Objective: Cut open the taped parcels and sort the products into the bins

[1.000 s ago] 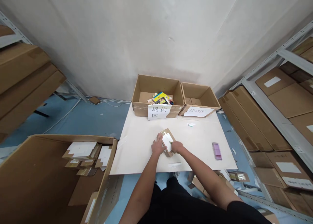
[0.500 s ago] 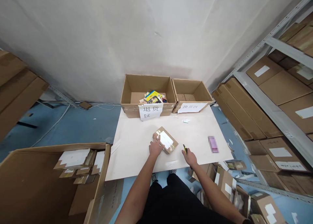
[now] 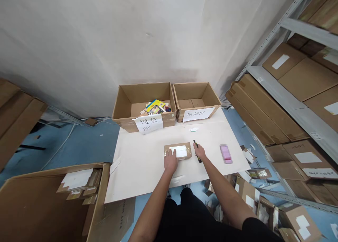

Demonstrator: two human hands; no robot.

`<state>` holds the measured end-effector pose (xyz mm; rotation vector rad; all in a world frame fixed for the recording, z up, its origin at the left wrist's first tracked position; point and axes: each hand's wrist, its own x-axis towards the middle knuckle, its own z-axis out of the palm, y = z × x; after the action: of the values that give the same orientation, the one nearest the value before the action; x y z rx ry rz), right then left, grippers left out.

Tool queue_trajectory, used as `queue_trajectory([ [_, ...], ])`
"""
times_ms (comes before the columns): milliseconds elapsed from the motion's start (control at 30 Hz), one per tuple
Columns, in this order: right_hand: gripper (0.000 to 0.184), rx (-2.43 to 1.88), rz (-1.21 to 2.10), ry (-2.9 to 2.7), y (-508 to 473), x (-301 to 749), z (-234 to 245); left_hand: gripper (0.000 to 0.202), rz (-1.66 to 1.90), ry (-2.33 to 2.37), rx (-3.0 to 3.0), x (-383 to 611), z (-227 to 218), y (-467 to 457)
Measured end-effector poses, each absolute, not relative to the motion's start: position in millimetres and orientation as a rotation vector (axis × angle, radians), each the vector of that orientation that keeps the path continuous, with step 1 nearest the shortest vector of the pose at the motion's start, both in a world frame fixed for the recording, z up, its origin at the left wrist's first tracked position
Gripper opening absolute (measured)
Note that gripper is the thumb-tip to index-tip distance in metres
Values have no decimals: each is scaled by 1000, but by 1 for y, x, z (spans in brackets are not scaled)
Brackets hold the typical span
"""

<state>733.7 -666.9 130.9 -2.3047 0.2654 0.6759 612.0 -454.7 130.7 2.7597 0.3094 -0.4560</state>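
Note:
A small taped cardboard box [image 3: 188,151] with a white label lies on the white tabletop, its long side running left to right. My left hand [image 3: 170,161] rests on the box's near left part, fingers spread over its top and label. Just right of the box, my right hand [image 3: 200,151] is closed around a black and yellow utility knife [image 3: 195,143]. The knife's tip points away from me, and its rear end shows below the hand. Whether the blade is out I cannot tell.
Two open cartons with handwritten signs stand at the back: the left carton [image 3: 126,125] contains colourful booklets, beside the right carton [image 3: 179,114]. A blurred purple item [image 3: 226,154] lies at right. A large carton [image 3: 106,178] of parcels stands left; shelving [image 3: 277,83] and boxes flank the right.
The small box has turned from slanted to nearly straight across, with my left hand on it. My right hand has brought the knife closer to the box. The camera view has shifted.

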Motion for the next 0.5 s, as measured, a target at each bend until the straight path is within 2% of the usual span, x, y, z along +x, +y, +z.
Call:
queue_trajectory([
  [100,57,-2151,816,193,-684,726,123,64,-495,208,2742,628,128,-451],
  [267,55,-2062,933,126,-681,721,117,66,-517,205,2762,622,114,-453],
  [500,56,-1993,939,111,-682,722,109,64,-564,234,2814,623,117,-452],
])
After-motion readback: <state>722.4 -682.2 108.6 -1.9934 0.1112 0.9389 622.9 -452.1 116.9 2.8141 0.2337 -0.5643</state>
